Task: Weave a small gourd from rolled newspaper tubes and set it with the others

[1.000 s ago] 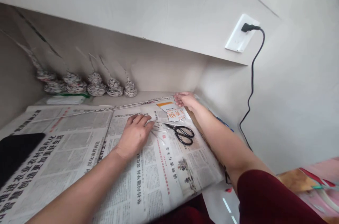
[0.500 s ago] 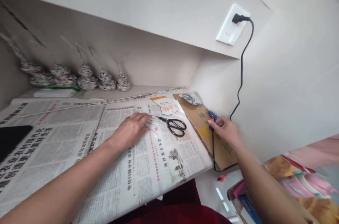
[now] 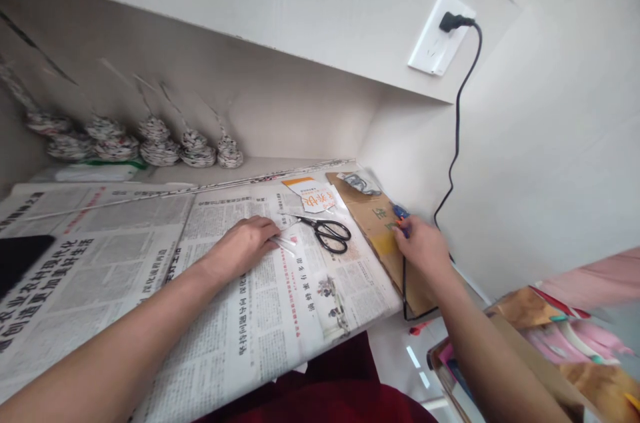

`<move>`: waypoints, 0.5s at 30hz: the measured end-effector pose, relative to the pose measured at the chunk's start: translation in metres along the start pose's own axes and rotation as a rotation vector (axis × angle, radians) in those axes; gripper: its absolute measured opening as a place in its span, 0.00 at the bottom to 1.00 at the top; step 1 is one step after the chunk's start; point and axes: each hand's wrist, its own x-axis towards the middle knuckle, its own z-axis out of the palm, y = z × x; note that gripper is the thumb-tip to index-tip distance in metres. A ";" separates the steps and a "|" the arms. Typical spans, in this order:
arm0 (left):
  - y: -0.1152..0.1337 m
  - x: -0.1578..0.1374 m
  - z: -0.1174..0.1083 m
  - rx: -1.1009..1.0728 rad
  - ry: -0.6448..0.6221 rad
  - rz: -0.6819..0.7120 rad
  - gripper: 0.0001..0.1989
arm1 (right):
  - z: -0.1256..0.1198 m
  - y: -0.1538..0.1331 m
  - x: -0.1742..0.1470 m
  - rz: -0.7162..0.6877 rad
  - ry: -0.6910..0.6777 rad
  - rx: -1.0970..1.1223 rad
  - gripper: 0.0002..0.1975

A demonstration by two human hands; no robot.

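Note:
My left hand (image 3: 247, 243) rests on the newspaper (image 3: 210, 316) with its fingers closed over a few thin translucent sticks (image 3: 284, 244), whose ends poke out past the fingertips. Just right of them lie black-handled scissors (image 3: 331, 235), blades toward that hand. On the right, my right hand (image 3: 425, 246) is wrapped round a blue glue gun (image 3: 400, 211) with an orange trigger, above a cardboard sheet (image 3: 367, 213). The hand hides most of the gun's handle. A black cord (image 3: 404, 283) runs down from there along the cardboard.
Several gourd-shaped woven paper pieces (image 3: 160, 143) stand at the back left. Long paper rods (image 3: 225, 184) lie across the newspaper's far side. A torn white-and-orange card (image 3: 313, 195) sits behind the scissors. A plug (image 3: 453, 22) is in the wall socket (image 3: 433, 50); its cable hangs down the wall.
My right hand has turned and closed further round the glue gun, covering more of it. My left hand stays at the translucent sticks. The whole view has shifted slightly.

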 end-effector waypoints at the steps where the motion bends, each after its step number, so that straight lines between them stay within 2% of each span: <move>1: -0.001 0.000 0.001 -0.005 0.002 0.005 0.11 | -0.001 -0.003 0.006 -0.099 0.016 -0.008 0.11; 3: -0.002 0.000 0.002 -0.008 0.007 0.010 0.11 | -0.001 -0.009 0.022 -0.197 -0.015 -0.022 0.11; 8: -0.002 0.000 0.002 -0.008 0.009 0.023 0.11 | 0.014 -0.016 0.065 -0.177 -0.098 -0.035 0.09; 15: -0.003 0.000 0.003 0.013 0.018 0.023 0.11 | 0.025 -0.021 0.076 -0.124 -0.150 -0.007 0.10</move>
